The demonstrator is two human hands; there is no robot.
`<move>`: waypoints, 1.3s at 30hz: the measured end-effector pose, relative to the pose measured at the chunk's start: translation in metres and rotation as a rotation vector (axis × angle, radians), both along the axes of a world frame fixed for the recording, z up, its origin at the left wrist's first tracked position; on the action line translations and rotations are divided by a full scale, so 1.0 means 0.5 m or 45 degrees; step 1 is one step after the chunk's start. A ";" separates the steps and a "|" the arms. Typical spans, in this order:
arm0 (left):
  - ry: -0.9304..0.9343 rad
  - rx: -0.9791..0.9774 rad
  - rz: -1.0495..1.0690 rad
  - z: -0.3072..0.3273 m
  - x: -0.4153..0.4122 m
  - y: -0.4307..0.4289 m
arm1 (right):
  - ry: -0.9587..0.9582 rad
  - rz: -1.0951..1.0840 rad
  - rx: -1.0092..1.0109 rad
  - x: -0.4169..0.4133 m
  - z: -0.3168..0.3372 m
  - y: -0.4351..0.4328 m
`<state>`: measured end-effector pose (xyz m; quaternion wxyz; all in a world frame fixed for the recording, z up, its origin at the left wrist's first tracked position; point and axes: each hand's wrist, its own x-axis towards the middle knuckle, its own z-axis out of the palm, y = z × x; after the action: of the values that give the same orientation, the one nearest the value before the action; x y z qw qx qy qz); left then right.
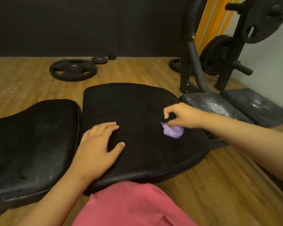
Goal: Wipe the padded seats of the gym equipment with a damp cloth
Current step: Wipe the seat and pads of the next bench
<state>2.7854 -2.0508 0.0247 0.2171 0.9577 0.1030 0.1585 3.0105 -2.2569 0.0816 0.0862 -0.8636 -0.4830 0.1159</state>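
A small gym — black weight plates (73,70) lie on the wood-pattern floor (23,82) near a dark wall (88,26), others hang on a dark metal rack (223,79), and padded black bench seats (137,103) fill the foreground.

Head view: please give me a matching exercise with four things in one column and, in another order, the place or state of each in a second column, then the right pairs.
Things
1. left hand
2. purple cloth
3. weight plate at upper left
4. weight plate at upper right

Places or states
A. flat on the wooden floor
B. hung on the rack
C. bunched on the seat pad, held by the right hand
D. fingers straight, resting on the seat pad

Pairs: 1-D; 2-C; 3-A; 4-B
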 end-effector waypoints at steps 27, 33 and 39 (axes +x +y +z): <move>-0.090 0.154 0.480 0.015 -0.069 0.019 | 0.210 -0.079 0.322 -0.098 -0.017 0.079; 0.121 0.129 0.535 0.013 -0.106 0.073 | 0.290 0.056 0.338 -0.183 -0.006 0.205; 0.089 0.112 0.517 -0.018 -0.118 0.044 | 0.309 0.295 0.299 -0.265 -0.006 0.276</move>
<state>2.7262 -2.0290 0.0157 0.1350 0.9307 0.2944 0.1702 2.8781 -2.1188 0.0784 0.2300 -0.7660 -0.5754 0.1713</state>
